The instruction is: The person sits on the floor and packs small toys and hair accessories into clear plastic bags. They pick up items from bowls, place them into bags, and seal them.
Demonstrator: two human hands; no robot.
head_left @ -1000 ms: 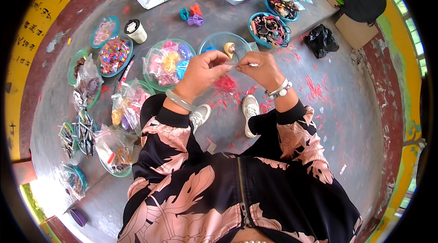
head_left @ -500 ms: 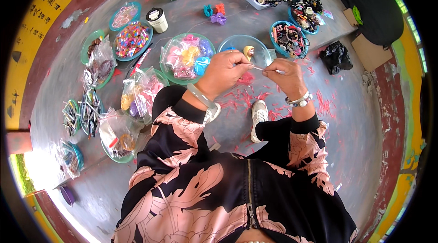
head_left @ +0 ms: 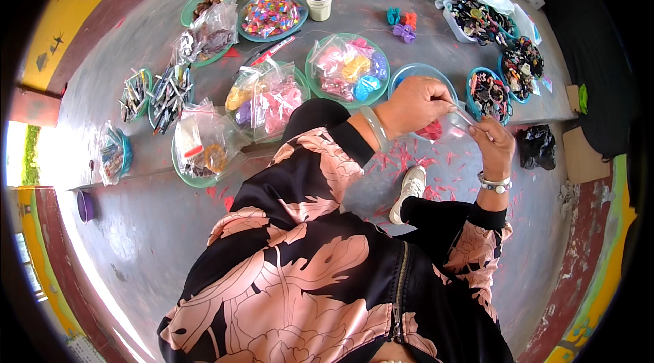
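Observation:
My left hand [head_left: 414, 103], a pale bangle at its wrist, pinches one end of a thin pale strip [head_left: 464, 116]. The strip's other end is in the closed fingers of my right hand [head_left: 494, 144], which wears a bracelet. It runs slanting between the two hands and is too slim to name more closely. Both hands are above the near right side of a clear bluish bowl [head_left: 417, 67], and my left hand covers much of its inside. A pinkish-red piece [head_left: 430, 131] shows just below my left hand.
Left of the bowl stands a green basin [head_left: 315, 56] of bagged colourful pieces. Farther left are a basin of bright beads [head_left: 272, 16], a lidded cup [head_left: 319, 2] and baskets of pens [head_left: 170, 96]. Hair-tie baskets [head_left: 488, 94] and a black bag [head_left: 537, 146] lie right. Red scraps litter the floor.
The view has swung left, so the basins and hands appear farther right. The strip stays between both hands and now slants more steeply. A small yellow figure seen earlier in the bowl is hidden.

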